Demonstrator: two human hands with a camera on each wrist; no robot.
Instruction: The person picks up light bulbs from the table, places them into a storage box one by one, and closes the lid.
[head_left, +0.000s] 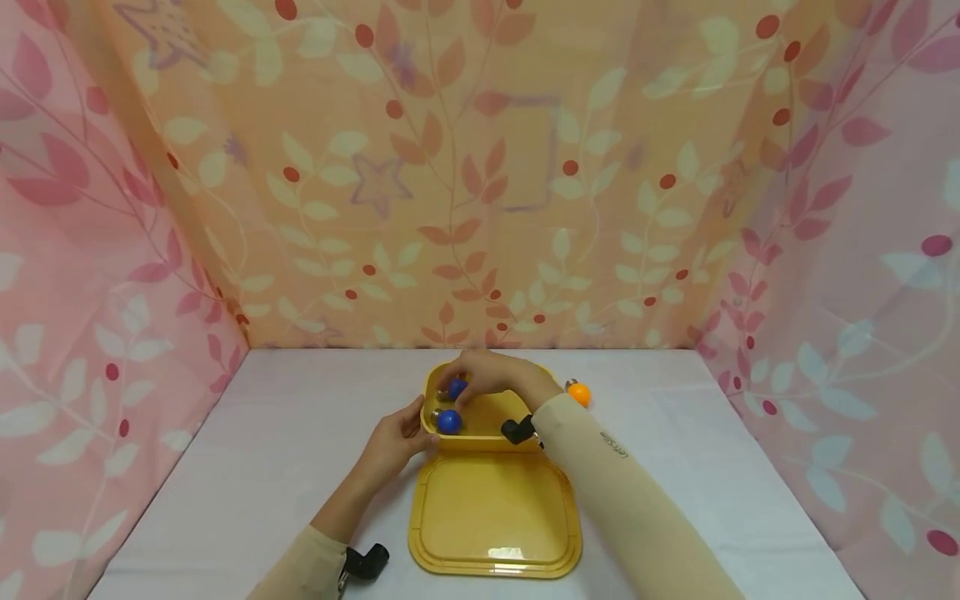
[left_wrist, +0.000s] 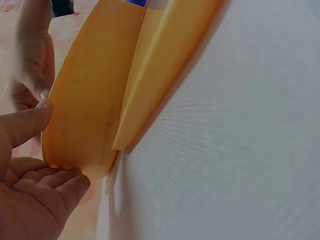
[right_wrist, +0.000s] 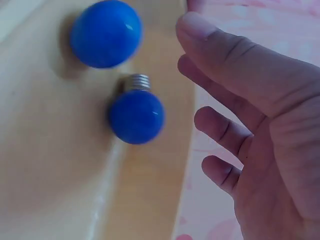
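Note:
My left hand [head_left: 392, 440] holds the left side of a yellow plastic box [head_left: 476, 444], thumb by the rim and fingers against the outer wall in the left wrist view. Two blue light bulbs [head_left: 449, 422] with metal screw bases lie at the left end inside the box. Over that end reaches my right hand [head_left: 483, 372], partly covering the farther bulb [head_left: 458, 387]. In the right wrist view its fingers are spread apart beside the blue bulbs [right_wrist: 136, 117], with nothing between them.
A yellow lid [head_left: 495, 512] lies flat in front of the box. To the box's right, an orange bulb [head_left: 581, 393] rests on the white tablecloth [head_left: 300, 417]. Patterned fabric walls [head_left: 450, 167] enclose the table at the back and both sides.

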